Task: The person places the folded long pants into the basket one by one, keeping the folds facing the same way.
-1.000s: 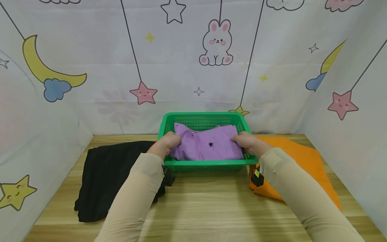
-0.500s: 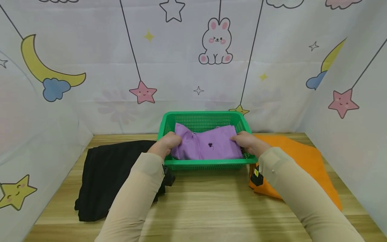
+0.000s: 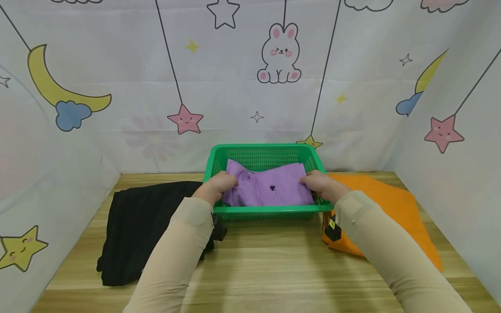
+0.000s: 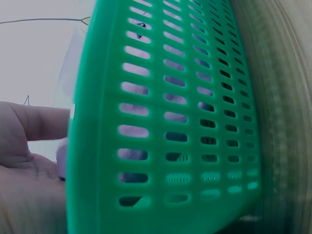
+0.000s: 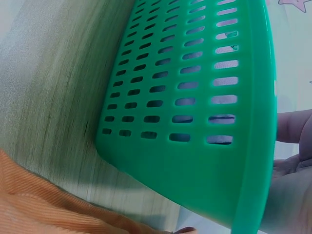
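Note:
A folded purple cloth (image 3: 282, 184) with a small dark mark and a loose thread lies inside the green plastic basket (image 3: 272, 210). My left hand (image 3: 216, 184) pinches its left end, thumb on top. At the opposite end my right hand (image 3: 322, 183) grips the cloth the same way. Both hands reach over the basket's sides. In the left wrist view the slotted basket wall (image 4: 105, 146) hides most of the cloth and the fingertips of my left hand (image 4: 29, 146). The right wrist view likewise has the basket wall in front of part of my right hand (image 5: 295, 170).
Left of the basket a folded black cloth (image 3: 146, 230) lies on the wooden table (image 3: 262, 269). An orange cloth (image 3: 385, 213), ribbed in the right wrist view, lies on the right. A white printed curtain (image 3: 235, 87) stands close behind and along both sides.
My left hand and the cloth's left end have shifted very slightly to the right. Both hands keep their hold, and the basket stays in place.

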A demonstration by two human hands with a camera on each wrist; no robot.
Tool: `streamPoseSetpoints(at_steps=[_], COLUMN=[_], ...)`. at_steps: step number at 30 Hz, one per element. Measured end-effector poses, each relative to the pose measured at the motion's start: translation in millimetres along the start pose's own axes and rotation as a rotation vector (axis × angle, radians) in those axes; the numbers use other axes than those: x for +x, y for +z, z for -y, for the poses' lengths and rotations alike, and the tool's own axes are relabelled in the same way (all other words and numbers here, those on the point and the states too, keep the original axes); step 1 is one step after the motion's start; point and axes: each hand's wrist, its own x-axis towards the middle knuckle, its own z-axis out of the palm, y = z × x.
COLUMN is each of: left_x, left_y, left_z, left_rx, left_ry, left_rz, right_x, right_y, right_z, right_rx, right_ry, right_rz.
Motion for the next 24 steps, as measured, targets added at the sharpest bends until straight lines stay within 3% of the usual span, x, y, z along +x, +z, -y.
streamPoseSetpoints(at_steps=[17, 24], left_x=[5.0, 6.2], left_y=[4.2, 5.4], left_z=[0.0, 1.7], left_rx=[-0.038, -0.039], left_ry=[0.001, -0.009], left_rz=[0.066, 0.074], right_x=[3.5, 2.6], right_y=[-1.5, -1.1], right_z=[0.3, -1.6], right_rx=[-0.013, -0.005], right_ry=[-0.048, -0.030], right_rz=[0.008, 0.027])
